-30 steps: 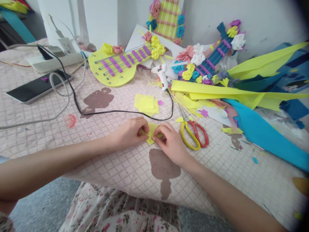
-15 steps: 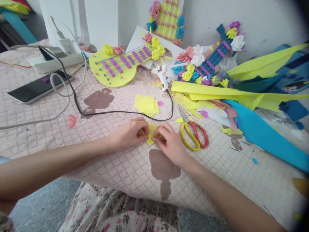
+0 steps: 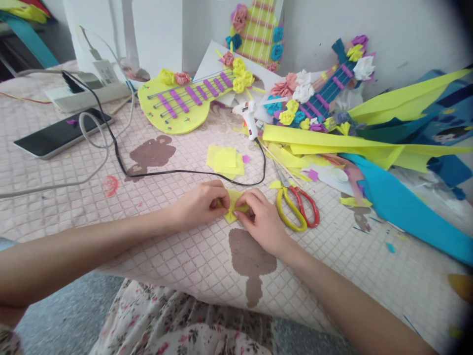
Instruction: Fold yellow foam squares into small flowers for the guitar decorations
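A small yellow felt piece (image 3: pixel 232 203) lies folded on the pink quilted cloth (image 3: pixel 177 256) near its front edge. My left hand (image 3: pixel 201 203) pinches its left side with curled fingers. My right hand (image 3: pixel 260 219) pinches its right side, fingers pressed together over the fold. Most of the piece is hidden between the two hands.
Yellow-and-red scissors (image 3: pixel 295 207) lie just right of my right hand. A stack of yellow squares (image 3: pixel 224 160), a glue gun (image 3: pixel 249 116) with its black cord (image 3: pixel 177 171), felt guitars (image 3: pixel 185 101), foam sheets (image 3: pixel 388 148), a phone (image 3: pixel 61 133) and a power strip (image 3: pixel 86 93) lie beyond.
The view has shifted slightly; both hands stay pinched on the yellow piece in the same place.
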A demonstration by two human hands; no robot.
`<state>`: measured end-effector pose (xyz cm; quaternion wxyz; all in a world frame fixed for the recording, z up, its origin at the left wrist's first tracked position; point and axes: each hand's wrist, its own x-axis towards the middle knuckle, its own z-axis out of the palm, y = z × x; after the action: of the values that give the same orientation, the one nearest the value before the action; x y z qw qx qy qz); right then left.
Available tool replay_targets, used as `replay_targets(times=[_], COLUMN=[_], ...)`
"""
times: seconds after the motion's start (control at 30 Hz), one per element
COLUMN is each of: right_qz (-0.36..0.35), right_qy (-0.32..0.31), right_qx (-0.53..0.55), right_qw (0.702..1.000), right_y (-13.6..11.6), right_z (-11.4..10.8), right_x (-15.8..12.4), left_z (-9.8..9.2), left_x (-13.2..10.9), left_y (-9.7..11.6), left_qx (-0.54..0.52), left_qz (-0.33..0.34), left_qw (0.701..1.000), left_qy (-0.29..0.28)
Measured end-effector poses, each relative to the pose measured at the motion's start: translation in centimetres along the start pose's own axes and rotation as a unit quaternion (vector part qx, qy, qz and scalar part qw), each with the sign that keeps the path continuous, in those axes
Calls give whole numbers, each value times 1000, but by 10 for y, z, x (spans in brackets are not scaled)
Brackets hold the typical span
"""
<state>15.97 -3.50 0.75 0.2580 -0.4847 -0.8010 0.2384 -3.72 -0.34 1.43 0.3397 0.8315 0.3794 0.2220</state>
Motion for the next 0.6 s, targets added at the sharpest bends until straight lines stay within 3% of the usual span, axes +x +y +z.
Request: replay_targets(times=[0.6], right_qz=[-1], right_qy=[-1], right_qx=[14], right_qw=[1000], right_y=[1], right_z=[0], right_x=[-1], left_z=[1], left_x=[0], left_y=[0], left_qx=[8], left_qz=[-20], left_qw=[1000], left_qy=[18])
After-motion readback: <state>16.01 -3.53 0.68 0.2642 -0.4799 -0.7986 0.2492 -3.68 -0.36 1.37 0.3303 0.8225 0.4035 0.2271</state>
